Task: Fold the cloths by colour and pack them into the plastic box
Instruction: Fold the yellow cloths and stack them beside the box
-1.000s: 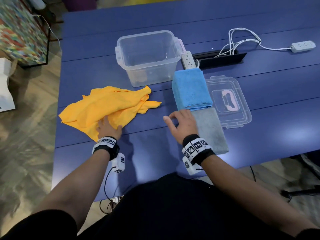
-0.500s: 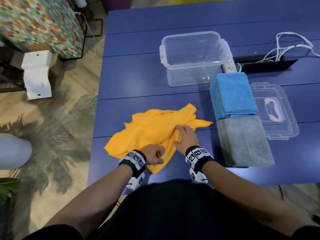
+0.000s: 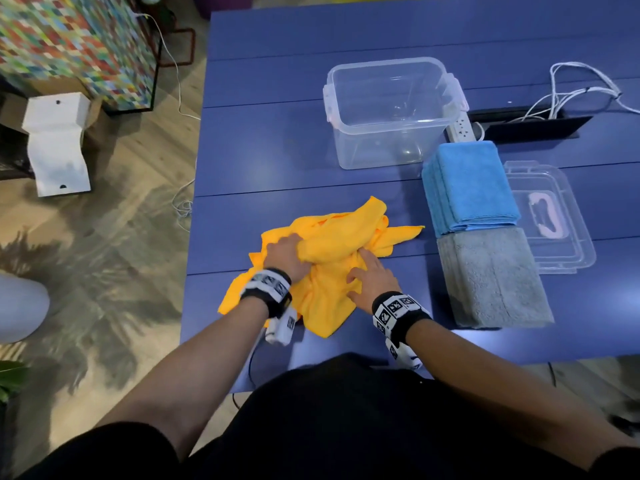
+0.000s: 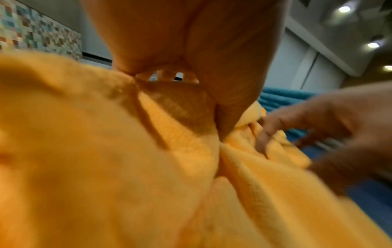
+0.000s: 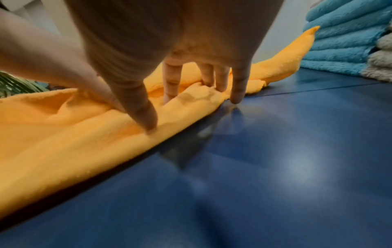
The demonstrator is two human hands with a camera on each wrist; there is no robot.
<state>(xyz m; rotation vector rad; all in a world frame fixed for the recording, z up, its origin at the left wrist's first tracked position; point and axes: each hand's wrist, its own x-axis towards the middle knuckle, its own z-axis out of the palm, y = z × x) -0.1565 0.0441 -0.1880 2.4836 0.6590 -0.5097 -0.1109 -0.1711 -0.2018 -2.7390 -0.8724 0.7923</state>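
While two hands [image 3: 287, 254] [image 3: 372, 278] work, one yellow cloth [image 3: 332, 237] lies crumpled.

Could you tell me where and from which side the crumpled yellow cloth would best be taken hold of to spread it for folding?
Probably by the free corner tail that pokes out flat toward the blue stack, pinched from the right side. The rest of the yellow cloth is bunched, the left hand grips its middle, and the right hand rests on it.

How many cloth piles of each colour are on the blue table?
Crumpled yellow cloth pile: 1
Folded blue cloth stack: 1
Folded grey cloth stack: 1
Total: 3 piles
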